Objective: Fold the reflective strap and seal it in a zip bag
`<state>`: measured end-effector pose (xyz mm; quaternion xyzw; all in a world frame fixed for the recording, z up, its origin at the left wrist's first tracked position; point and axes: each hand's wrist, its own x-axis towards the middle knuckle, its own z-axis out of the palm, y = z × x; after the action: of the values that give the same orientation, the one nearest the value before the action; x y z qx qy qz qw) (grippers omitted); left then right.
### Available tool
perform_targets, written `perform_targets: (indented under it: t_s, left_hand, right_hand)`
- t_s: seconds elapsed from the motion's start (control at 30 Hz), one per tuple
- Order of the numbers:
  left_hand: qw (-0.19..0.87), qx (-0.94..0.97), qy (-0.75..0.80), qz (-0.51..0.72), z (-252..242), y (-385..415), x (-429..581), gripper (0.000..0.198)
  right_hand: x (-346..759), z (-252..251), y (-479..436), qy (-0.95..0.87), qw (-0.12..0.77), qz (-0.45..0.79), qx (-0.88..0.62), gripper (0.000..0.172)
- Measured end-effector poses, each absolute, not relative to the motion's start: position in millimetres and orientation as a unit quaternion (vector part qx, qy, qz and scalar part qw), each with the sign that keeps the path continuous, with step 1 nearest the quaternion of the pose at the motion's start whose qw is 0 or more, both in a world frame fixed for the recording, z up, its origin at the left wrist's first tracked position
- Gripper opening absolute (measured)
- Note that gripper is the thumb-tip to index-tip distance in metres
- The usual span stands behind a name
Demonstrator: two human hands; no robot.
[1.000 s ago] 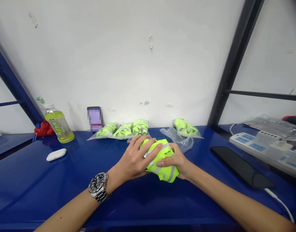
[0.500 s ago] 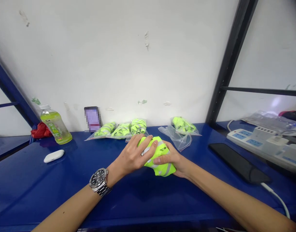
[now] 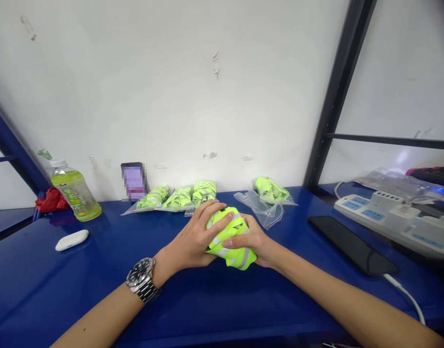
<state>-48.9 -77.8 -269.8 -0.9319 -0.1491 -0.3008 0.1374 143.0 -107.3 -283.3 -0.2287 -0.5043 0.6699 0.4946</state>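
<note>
Both hands press a folded bundle of fluorescent yellow reflective fabric [image 3: 232, 228] on the blue table [image 3: 44, 280], with grey reflective strips showing on it. My left hand [image 3: 193, 237] grips it from the left, and my right hand [image 3: 252, 240] wraps it from the right, its fingers on top. Just behind them lies an open, clear plastic bag [image 3: 260, 210]. Farther back are several sealed clear bags holding folded yellow fabric, the nearest being [image 3: 203, 192] and the one to the right [image 3: 270, 190].
A green drink bottle [image 3: 76, 195], a red cloth [image 3: 51, 201] and a white oval case [image 3: 71, 240] lie at left. A pixelated phone [image 3: 134, 181] leans on the wall. At right are a black phone [image 3: 352, 245] with a white cable and a power strip [image 3: 388, 222].
The yellow bundle looks more tightly compressed between my hands. The whole scene has shifted left in the view as my head turned slightly right.
</note>
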Motion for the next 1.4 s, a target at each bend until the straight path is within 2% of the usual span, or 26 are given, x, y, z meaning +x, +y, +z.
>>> perform_targets:
  t_s: [0.2,0.33,0.37,0.43,0.5,0.53,0.6,0.7,0.77,0.93,1.13,1.27,1.4]
  left_hand:
    - [0.146,-0.941,-0.182,-0.246,-268.0,-85.6,-49.6,0.090]
    - [0.178,-0.911,-0.186,-0.323,-259.5,-83.0,-50.4,0.089]
    - [0.186,-0.895,-0.190,-0.357,-258.0,-81.4,-48.1,0.084]
    - [0.197,-0.876,-0.209,-0.387,-256.8,-78.1,-37.1,0.061]
    - [0.197,-0.886,-0.237,-0.345,-257.6,-74.7,-16.1,0.030]
    - [0.188,-0.898,-0.258,-0.304,-258.9,-73.1,-2.2,0.022]
    - [0.190,-0.899,-0.294,-0.261,-262.9,-70.4,29.5,0.027]
    - [0.189,-0.881,-0.347,-0.259,-271.8,-67.6,75.0,0.039]
    - [0.199,-0.879,-0.352,-0.254,-277.5,-65.9,95.7,0.040]
    - [0.215,-0.870,-0.366,-0.250,-274.8,-54.3,98.1,0.014]
    - [0.223,-0.806,-0.461,-0.296,-243.3,-36.9,47.4,0.010]
    - [0.293,-0.787,-0.443,-0.313,-236.5,-38.5,20.6,0.012]
    - [0.341,-0.770,-0.418,-0.341,-241.6,-41.3,6.0,0.014]
  right_hand:
    - [147.1,-280.7,-107.8,-0.524,0.483,0.658,-0.244,0.054]
    - [166.9,-262.9,-102.4,-0.520,0.532,0.612,-0.268,0.056]
    - [175.7,-256.5,-99.9,-0.511,0.558,0.591,-0.279,0.057]
    - [195.6,-243.9,-94.0,-0.479,0.633,0.529,-0.302,0.055]
    - [214.6,-234.4,-87.9,-0.463,0.681,0.477,-0.306,0.048]
    - [222.5,-231.5,-85.1,-0.454,0.697,0.460,-0.313,0.046]
    - [233.8,-229.2,-80.3,-0.437,0.716,0.439,-0.322,0.043]
    - [241.4,-231.3,-75.3,-0.425,0.728,0.425,-0.330,0.043]
    - [243.2,-233.0,-73.9,-0.423,0.731,0.418,-0.335,0.044]
    - [243.7,-230.6,-78.4,-0.417,0.731,0.422,-0.337,0.042]
    - [226.8,-232.1,-86.3,-0.465,0.655,0.487,-0.343,0.043]
    - [206.4,-237.6,-87.1,-0.484,0.593,0.527,-0.370,0.051]
    - [193.7,-240.6,-87.8,-0.499,0.559,0.518,-0.412,0.051]
